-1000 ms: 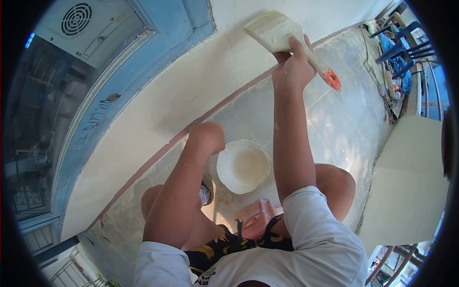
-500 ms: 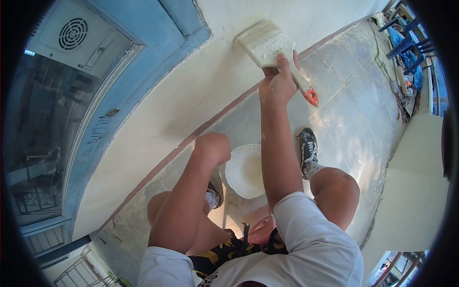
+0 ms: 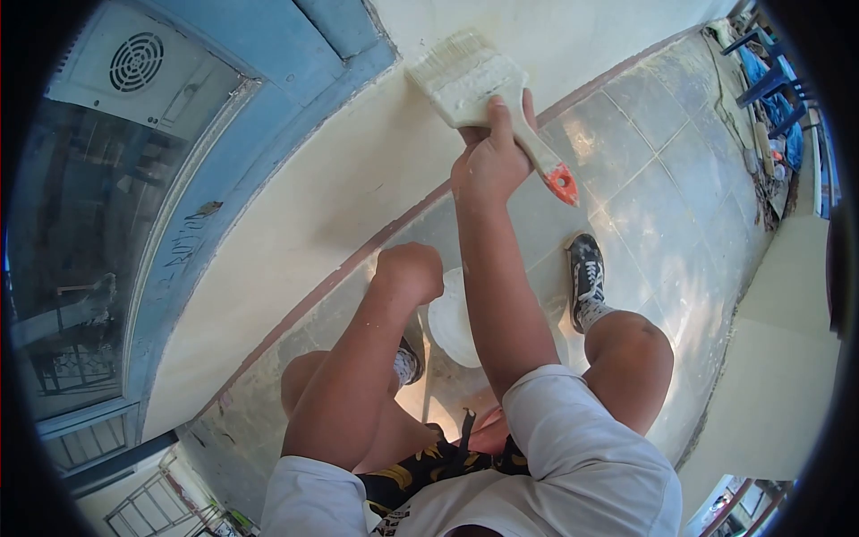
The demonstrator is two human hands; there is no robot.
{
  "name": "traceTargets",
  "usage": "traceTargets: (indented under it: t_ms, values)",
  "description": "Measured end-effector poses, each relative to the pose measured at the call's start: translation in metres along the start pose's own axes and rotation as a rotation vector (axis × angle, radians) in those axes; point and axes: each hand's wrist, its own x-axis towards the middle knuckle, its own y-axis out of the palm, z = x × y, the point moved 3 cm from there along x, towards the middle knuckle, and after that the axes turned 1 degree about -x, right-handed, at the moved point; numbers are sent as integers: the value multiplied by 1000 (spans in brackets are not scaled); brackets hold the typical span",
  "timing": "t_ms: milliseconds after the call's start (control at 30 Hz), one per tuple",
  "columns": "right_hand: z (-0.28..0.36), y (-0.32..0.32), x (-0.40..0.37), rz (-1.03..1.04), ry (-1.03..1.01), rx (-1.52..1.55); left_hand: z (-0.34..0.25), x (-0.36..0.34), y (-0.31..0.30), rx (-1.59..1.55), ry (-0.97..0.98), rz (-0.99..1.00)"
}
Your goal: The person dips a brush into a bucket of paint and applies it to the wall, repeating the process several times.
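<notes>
1. The right hand (image 3: 494, 167) is grasping the wide, flat paintbrush with red-tipped handle (image 3: 476, 88); its pale bristles are at the cream-coloured wall (image 3: 304, 192).
2. The left hand (image 3: 410, 273) is curled closed; I cannot tell if it holds something.
3. Near it, the round white container (image 3: 453, 320) stands on the grey tiled floor (image 3: 649, 210), partly hidden by the right forearm.
</notes>
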Motion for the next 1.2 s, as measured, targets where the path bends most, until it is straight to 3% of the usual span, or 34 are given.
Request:
traceTargets:
  t_ms: [233,367,567,700,1000,1067,1200]
  values:
    - [23,7,-16,28,24,59,5,2,1,-20,-1,-37]
    - [-2,-4,-10,-7,37,-35,4,4,2,-10,-4,-25]
    - [30,9,-1,13,-24,71,5,-1,-1,6,-12,-2]
    - [-1,-3,23,-12,-38,-5,2,1,1,20,3,-8]
    - [31,-1,64,18,-73,108,1,7,5,16,7,-8]
    - [7,-12,81,17,-88,-56,-2,9,5,29,14,-2]
    - [31,-25,85,48,-89,-47,-1,14,4,45,22,-6]
